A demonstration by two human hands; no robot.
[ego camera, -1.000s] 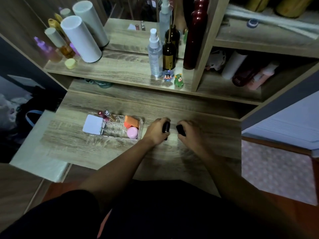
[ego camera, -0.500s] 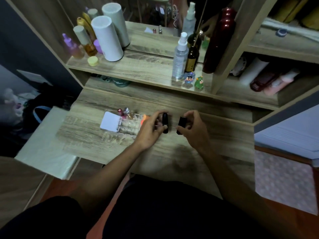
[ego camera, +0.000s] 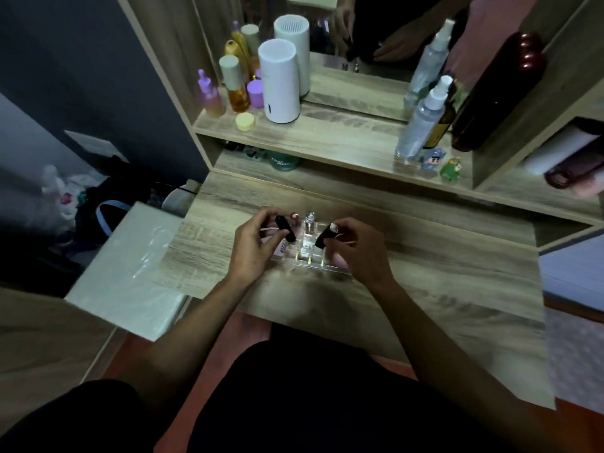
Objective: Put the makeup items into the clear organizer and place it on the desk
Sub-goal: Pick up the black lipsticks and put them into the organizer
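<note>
Makeup items are being held above the clear organizer [ego camera: 307,261], which is sitting on the desk [ego camera: 441,273] at the middle of the view: a black tube [ego camera: 285,228] is being pinched between the thumb and fingers of the left hand [ego camera: 255,248], and a second dark tube [ego camera: 324,236] is being gripped the same way by the right hand [ego camera: 358,248]. Both tubes are being carried tilted, their lower ends pointing toward six o'clock and inward at the small compartments. A miss is being risked here, in all likelihood: the dividers are narrow and hard to see in the dim light, so a tube could be set on a rim and tipped over. The small glass bottle [ego camera: 310,222] standing at the tray's twelve o'clock edge, just between the two hands, could also be knocked by a knuckle. Part of the organizer is being hidden by both palms.
</note>
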